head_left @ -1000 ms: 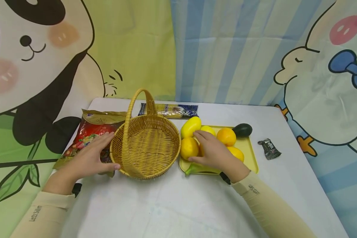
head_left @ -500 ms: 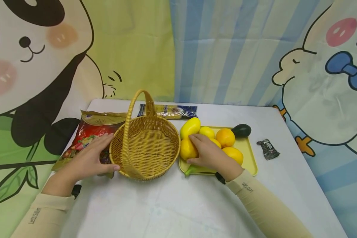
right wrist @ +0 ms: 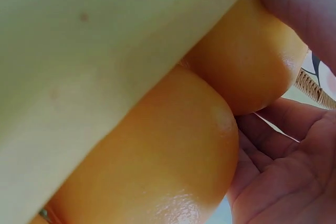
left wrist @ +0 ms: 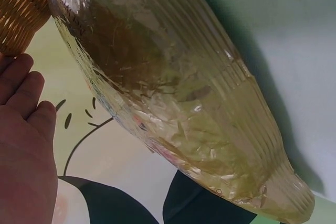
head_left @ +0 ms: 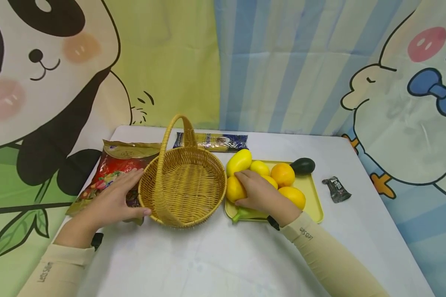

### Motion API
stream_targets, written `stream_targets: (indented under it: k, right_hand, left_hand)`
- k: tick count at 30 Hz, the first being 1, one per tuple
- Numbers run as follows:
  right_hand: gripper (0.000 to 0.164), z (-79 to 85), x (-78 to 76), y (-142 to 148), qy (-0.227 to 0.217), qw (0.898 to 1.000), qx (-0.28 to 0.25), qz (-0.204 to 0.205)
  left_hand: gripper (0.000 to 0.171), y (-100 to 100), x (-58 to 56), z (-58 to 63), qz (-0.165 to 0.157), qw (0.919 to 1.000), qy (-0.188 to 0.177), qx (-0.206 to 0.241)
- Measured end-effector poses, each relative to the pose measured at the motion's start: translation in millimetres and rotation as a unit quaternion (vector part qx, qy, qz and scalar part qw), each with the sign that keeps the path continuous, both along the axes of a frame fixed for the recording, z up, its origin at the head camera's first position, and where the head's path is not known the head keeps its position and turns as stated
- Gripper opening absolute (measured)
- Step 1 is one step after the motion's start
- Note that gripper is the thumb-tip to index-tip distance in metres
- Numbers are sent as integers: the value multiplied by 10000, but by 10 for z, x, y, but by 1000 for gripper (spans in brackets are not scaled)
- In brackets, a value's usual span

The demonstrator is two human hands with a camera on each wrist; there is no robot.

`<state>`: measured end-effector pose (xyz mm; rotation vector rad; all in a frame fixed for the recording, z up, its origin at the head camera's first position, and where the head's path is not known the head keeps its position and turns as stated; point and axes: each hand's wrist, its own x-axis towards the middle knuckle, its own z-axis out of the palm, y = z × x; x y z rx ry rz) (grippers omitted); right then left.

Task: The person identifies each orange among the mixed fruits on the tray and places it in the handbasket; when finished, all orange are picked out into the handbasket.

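Observation:
My left hand (head_left: 117, 202) lies along the left rim of a round wicker basket (head_left: 187, 189) with a tall handle. Its fingers are straight, and in the left wrist view the fingertips are right at the basket's weave (left wrist: 21, 14). Over at the yellow tray (head_left: 314, 202), my right hand (head_left: 264, 194) holds a round orange (head_left: 235, 187) at the left end. The right wrist view has the thumb on one side of that orange (right wrist: 252, 56) and the fingers on the other. Another orange-yellow fruit (right wrist: 173, 145) sits close beside it.
A yellow mango-like fruit (head_left: 239, 161), a lemon (head_left: 260, 168), another orange (head_left: 282, 174) and a dark green avocado-like piece (head_left: 302, 166) crowd the tray. A red-and-gold bag (head_left: 120, 165) lies left, a pasta packet (head_left: 215, 141) behind, a small black packet (head_left: 336, 189) right.
My right hand has shifted slightly left and closed round the orange at the tray's left end. The left hand stays at the basket.

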<state>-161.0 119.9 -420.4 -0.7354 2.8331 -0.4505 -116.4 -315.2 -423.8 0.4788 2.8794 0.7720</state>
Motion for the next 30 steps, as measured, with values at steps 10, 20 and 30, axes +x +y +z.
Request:
stream_targets:
  k: [10,20,30]
  right_hand:
    - [84,17,-4,-8,73,10000,-24,-17]
    - [85,87,33,6,71,9999,-2,-143]
    - [87,224,80,98,-16,9992,-259,-306]
  left_hand:
    - [126,23,12,3,76,9999,-75,-27]
    - [130,1,12,-2,162,9997,-150,-127]
    - [127,10,13,0,78,9999,-112,-11]
